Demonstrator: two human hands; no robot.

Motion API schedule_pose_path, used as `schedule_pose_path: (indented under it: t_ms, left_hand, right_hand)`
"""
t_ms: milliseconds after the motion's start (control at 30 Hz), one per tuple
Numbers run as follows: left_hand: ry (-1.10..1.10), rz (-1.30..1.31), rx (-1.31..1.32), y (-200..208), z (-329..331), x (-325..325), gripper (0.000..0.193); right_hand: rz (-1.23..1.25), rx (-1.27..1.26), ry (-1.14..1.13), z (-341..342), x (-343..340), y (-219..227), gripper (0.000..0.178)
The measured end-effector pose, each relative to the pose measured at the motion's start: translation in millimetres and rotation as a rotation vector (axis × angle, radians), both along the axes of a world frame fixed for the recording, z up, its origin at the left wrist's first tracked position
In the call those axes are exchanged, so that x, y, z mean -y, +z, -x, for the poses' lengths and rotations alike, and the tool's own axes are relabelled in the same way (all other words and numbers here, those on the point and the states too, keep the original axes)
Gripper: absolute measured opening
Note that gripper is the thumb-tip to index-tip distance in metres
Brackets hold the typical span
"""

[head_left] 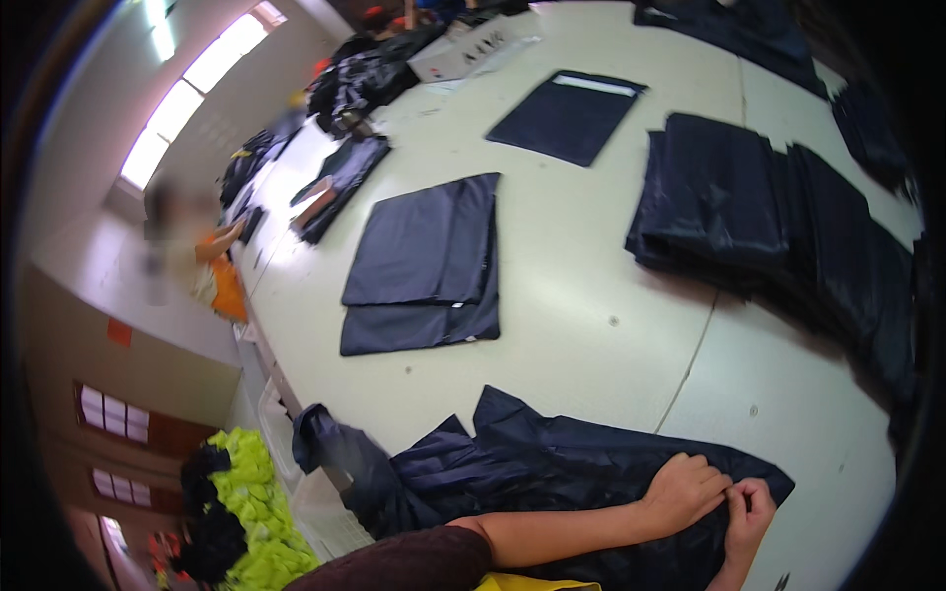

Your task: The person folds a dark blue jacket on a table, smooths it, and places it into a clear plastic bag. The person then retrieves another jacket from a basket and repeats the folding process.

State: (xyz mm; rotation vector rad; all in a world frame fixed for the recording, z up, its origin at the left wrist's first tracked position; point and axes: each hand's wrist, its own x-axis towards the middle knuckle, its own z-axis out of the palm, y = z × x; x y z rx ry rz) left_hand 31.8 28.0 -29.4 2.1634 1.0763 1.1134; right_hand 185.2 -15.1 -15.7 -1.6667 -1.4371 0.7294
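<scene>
A dark navy garment lies loosely spread along the near edge of the table, its left end bunched up. Over its right part, my left hand reaches across with curled fingers. My right hand comes up from below, thumb and forefinger pinched together. The fingertips of both hands meet just above the cloth. Whatever they pinch there is too small or too hidden to name. My left forearm covers part of the garment.
Folded navy pieces lie ahead, with a flat one beyond. A thick navy stack stands at the right. Far off are a white box and dark heaps. A person works at the left edge, near bright yellow-green cloth.
</scene>
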Motion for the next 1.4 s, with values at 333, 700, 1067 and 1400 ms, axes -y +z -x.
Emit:
schedule_pose_path:
  t_ms: [333, 700, 1067, 1400]
  left_hand:
    - [0.027, -0.007, 0.075, -1.1, -3.8, 8.3, 0.008]
    - [0.175, -0.112, 0.056, 8.5, 10.2, 24.2, 0.005]
    - [0.277, -0.228, -0.076, 31.4, 54.5, 38.6, 0.009]
    - [0.324, -0.374, -0.173, 43.1, 62.6, 34.3, 0.009]
  right_hand:
    - [-0.100, -0.040, 0.275, -22.9, 1.0, -15.8, 0.026]
    - [-0.137, 0.145, 0.224, -11.0, 0.4, -4.2, 0.008]
    - [-0.177, 0.080, 0.245, -10.0, 0.8, -0.4, 0.008]
    - [-0.223, 0.048, 0.215, -10.2, 0.9, 1.2, 0.007]
